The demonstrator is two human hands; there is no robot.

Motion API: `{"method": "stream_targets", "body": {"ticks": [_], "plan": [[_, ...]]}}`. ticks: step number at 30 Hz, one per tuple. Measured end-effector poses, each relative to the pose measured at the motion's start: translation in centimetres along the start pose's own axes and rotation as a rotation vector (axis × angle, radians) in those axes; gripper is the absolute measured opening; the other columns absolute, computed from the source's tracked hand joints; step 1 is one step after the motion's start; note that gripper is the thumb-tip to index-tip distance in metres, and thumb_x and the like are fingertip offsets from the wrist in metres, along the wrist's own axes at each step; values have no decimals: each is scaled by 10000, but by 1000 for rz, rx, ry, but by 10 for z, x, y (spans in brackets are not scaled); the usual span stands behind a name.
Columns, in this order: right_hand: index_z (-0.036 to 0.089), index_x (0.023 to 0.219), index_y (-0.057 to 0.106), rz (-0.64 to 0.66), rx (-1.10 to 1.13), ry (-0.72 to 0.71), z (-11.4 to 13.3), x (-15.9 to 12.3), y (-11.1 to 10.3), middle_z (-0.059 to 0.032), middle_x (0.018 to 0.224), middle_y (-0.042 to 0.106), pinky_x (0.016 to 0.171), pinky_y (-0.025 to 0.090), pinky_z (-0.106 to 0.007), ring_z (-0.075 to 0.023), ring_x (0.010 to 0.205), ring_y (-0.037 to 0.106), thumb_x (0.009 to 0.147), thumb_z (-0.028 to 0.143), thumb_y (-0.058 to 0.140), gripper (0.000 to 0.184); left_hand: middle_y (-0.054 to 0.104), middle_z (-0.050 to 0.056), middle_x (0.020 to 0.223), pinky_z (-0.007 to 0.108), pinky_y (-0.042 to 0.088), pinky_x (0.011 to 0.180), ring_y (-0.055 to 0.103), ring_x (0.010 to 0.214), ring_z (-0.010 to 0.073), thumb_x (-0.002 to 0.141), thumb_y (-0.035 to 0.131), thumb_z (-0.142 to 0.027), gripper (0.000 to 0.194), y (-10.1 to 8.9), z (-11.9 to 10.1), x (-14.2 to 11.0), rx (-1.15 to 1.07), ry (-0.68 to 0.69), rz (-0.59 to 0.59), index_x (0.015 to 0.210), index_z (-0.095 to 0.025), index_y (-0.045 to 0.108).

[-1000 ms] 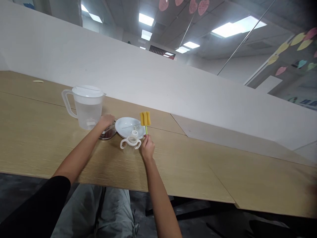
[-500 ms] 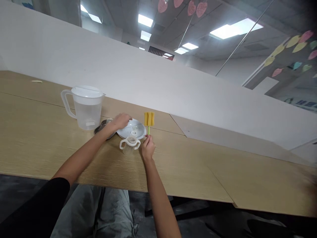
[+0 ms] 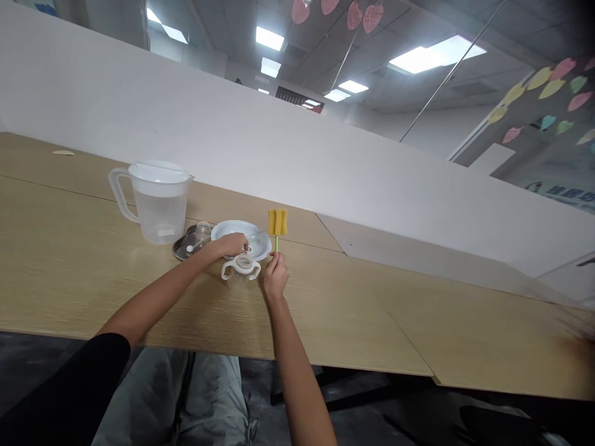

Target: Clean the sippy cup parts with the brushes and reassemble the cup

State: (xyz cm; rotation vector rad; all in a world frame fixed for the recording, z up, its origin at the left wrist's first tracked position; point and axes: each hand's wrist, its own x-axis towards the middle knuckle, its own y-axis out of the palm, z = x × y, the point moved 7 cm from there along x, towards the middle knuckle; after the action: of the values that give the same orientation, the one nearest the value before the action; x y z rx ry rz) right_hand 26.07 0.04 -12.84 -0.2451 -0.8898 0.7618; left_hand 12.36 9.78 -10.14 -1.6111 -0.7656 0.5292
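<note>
My right hand (image 3: pixel 276 275) is closed round the green handle of a sponge bottle brush (image 3: pixel 277 223), its yellow head pointing up. Over a white bowl (image 3: pixel 224 230), my left hand (image 3: pixel 233 244) has its fingers curled together. Its fingertips are at a small white ring-shaped part (image 3: pixel 250 250) near the bowl's front; what they pinch is mostly hidden. Just in front of the bowl stands a clear baby bottle (image 3: pixel 238 280) without a lid, with a white two-handled collar (image 3: pixel 245 267). My left forearm passes in front of a metal tray (image 3: pixel 180 248), which holds a clear cap (image 3: pixel 202 231).
A translucent lidded pitcher (image 3: pixel 162 207) with a large handle stands on the left, behind the tray. Along the back of the wooden table (image 3: pixel 334 310) runs a low white partition (image 3: pixel 260 142) with glass above. A thin pale piece (image 3: pixel 64 152) lies at the far left.
My left hand has come down and nearer to the small white part at the bowl. The metal tray with its clear cap shows more fully. My right hand still holds the brush upright.
</note>
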Motion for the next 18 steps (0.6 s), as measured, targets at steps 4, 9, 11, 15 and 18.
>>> {"method": "stream_targets", "body": {"ticks": [4,9,11,15,18], "plan": [[153,955,580,-6,-11,-6,-1,0,0,-32,623,593,571,342,-259,-173,557,544,953,368,175,459,611,125,1247,319,431,942,574,1132,253,870,522,-295,340,-2,-3,2,26,21,-77,1156,-163,648],[155,949,588,-1,-24,-17,-2,0,1,-34,630,597,565,334,-256,-170,554,540,955,358,183,453,527,116,1367,340,401,987,554,1165,247,908,482,-258,333,3,-7,6,38,76,-76,1200,-182,620],[155,950,588,3,-25,-16,-2,0,1,-36,639,601,569,335,-256,-169,561,543,956,362,182,456,536,116,1356,334,401,989,556,1167,239,915,468,-240,306,4,-8,7,32,88,-70,1158,-182,645],[146,967,586,12,-9,-13,-1,0,2,-46,653,608,576,343,-262,-175,572,550,954,376,171,474,577,127,1282,317,429,962,585,1120,224,919,447,-215,325,4,-6,6,20,80,-66,1184,-164,628],[142,961,588,10,-5,-16,-1,0,2,-47,641,605,574,341,-270,-183,566,549,952,381,165,486,589,124,1252,310,443,950,600,1087,214,913,452,-205,323,2,-6,5,15,66,-67,1176,-163,633]]}}
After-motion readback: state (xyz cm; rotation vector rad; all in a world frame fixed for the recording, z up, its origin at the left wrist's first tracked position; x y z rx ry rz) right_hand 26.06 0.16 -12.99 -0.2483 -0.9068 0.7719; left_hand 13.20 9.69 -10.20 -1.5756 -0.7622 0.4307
